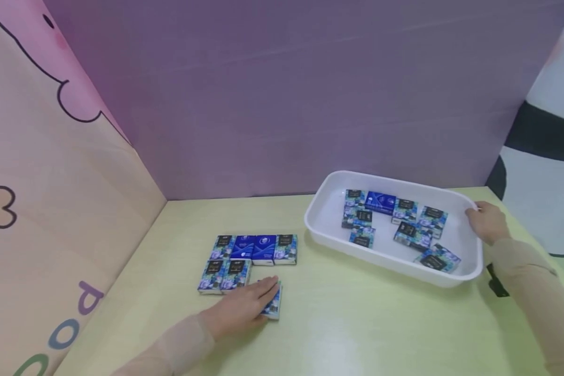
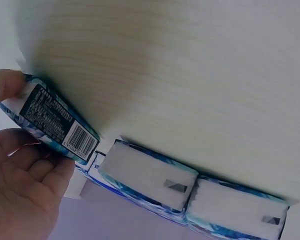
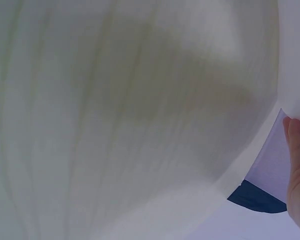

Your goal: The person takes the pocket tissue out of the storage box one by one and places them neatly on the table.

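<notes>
My left hand (image 1: 239,310) holds a floral tissue pack (image 1: 273,304) low over the table, and the left wrist view shows its barcode side (image 2: 80,140) between thumb and fingers. Just behind it, two floral packs (image 1: 223,277) lie side by side. Beyond them is a row with two plain blue packs (image 1: 254,249) between floral ones (image 1: 285,249). At the right, my right hand (image 1: 489,222) grips the end rim of a white tray (image 1: 387,245). Several floral packs (image 1: 412,235) and one blue pack (image 1: 380,202) lie scattered inside the tray.
The pale yellow table (image 1: 338,324) meets a purple back wall (image 1: 282,104). A printed panel (image 1: 75,172) borders the left side, another (image 1: 540,172) the right. A small dark object (image 1: 497,282) shows beside the right forearm, near the tray's corner.
</notes>
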A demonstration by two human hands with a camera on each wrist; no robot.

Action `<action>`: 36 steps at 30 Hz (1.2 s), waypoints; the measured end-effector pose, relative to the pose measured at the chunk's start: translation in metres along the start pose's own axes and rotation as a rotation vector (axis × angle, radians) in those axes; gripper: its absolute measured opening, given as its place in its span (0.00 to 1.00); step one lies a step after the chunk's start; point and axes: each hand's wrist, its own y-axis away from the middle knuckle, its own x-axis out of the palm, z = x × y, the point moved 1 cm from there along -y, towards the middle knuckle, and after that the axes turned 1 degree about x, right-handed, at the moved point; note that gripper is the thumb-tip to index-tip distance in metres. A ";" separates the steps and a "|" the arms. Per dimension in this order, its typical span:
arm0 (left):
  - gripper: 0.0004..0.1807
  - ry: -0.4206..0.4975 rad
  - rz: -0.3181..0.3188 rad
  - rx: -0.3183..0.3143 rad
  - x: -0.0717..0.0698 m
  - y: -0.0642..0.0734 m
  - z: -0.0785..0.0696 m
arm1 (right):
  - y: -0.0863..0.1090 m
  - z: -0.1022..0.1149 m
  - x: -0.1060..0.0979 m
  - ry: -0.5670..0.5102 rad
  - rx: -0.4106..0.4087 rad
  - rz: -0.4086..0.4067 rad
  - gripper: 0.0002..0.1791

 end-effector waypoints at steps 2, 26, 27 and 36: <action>0.35 0.015 0.016 -0.030 0.000 0.001 -0.001 | 0.000 0.000 0.000 -0.001 0.006 -0.003 0.31; 0.21 -0.033 -0.286 -0.134 0.013 -0.005 0.014 | 0.002 0.002 0.000 -0.019 0.027 0.020 0.31; 0.21 -0.023 -0.284 -0.140 0.014 -0.005 0.014 | 0.002 0.002 0.000 -0.020 0.030 0.019 0.31; 0.23 -0.006 -0.273 -0.144 0.013 -0.008 0.016 | 0.003 0.003 -0.001 -0.026 0.032 0.010 0.31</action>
